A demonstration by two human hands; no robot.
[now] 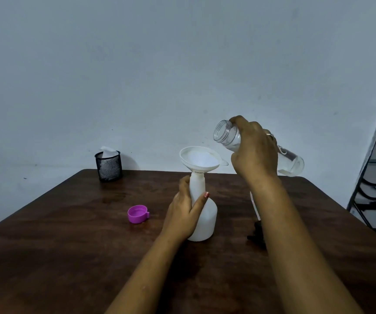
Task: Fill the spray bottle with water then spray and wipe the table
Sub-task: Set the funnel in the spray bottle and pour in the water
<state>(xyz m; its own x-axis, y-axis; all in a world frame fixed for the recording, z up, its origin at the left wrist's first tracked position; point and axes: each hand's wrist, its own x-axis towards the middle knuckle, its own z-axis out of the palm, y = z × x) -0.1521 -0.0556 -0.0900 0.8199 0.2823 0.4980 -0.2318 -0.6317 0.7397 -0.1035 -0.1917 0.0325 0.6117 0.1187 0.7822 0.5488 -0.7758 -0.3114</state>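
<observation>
A white spray bottle [207, 219] stands upright on the dark wooden table [69, 234], its top off. A white funnel [199, 160] sits in its neck. My left hand [186, 215] grips the bottle around the neck and shoulder. My right hand [253, 152] holds a clear water bottle [224, 133], tilted almost flat, with its open mouth just above and right of the funnel rim. A little water lies in the raised far end of it. The black spray head [256, 232] with its thin tube lies on the table, partly hidden behind my right forearm.
A purple cap [138, 214] lies on the table left of the spray bottle. A black mesh cup [109, 166] holding white cloth or paper stands at the far left edge. A wall is right behind the table. Dark metal furniture stands at the right.
</observation>
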